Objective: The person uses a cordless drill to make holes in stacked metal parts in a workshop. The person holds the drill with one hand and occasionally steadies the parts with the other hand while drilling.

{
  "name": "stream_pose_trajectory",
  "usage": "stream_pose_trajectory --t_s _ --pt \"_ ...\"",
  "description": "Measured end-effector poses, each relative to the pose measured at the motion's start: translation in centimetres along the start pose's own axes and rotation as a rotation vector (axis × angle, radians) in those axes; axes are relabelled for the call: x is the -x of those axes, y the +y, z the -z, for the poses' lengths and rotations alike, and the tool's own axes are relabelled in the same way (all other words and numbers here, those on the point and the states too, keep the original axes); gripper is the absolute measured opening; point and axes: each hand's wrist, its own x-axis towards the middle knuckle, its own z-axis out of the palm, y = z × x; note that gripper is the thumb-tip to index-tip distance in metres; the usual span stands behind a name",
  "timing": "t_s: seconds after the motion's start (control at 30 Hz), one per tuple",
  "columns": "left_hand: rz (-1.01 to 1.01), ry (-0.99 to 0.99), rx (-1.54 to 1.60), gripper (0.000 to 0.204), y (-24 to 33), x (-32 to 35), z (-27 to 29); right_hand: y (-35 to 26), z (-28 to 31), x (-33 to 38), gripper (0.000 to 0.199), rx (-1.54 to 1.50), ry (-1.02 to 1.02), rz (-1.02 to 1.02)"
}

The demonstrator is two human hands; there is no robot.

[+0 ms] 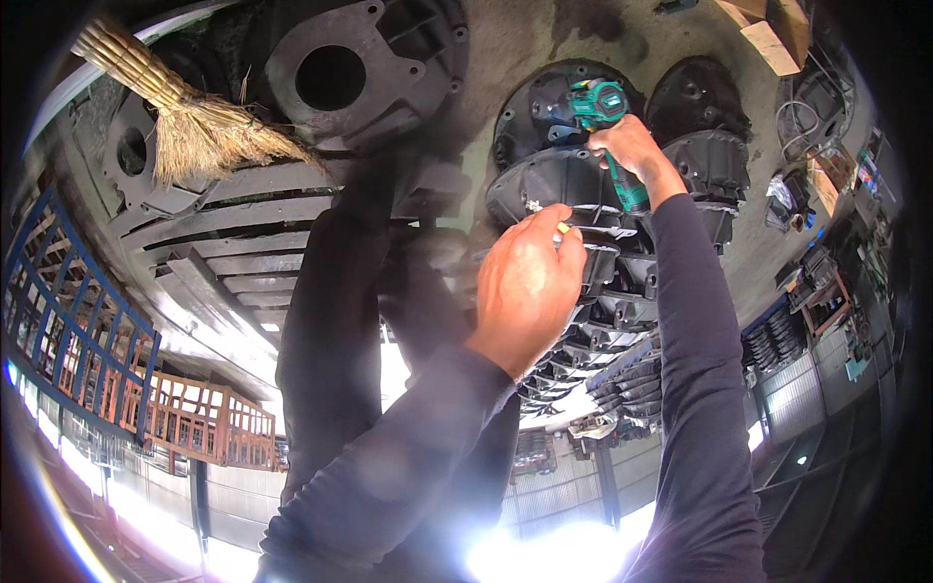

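A green and black cordless drill (597, 101) is in my right hand (637, 154), with my fingers wrapped round its handle. Its head is over a dark, round metal housing (530, 115) with bolt holes along the rim; whether it touches the metal is hard to tell. Lower and to the left, my left hand (530, 282) is closed, its back toward me. Between its fingertips shows a small yellow-and-white stick (563, 228), mostly hidden by the fingers. This hand is over a second dark housing (554, 185), beside the drill's battery end.
Similar dark castings stand in rows below and right of the drill. A large flanged casting (330, 78) lies at upper left, with a straw broom (209, 136) by it. Metal slats (243, 209) run beside my legs. Wooden blocks (775, 44) lie at upper right; a blue rack (73, 316) stands left.
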Motion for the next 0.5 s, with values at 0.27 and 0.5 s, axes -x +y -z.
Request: stream_pose_trajectory --t_s 0.27,0.5 --pt "0.024 -0.021 -0.002 0.038 0.4 0.0 0.1 1.3 -0.8 0.2 0.018 -0.182 0.028 -0.015" --pt "0.016 -0.016 -0.015 0.037 0.4 -0.3 0.4 2.6 -2.9 -0.7 0.019 -0.191 0.074 -0.027"
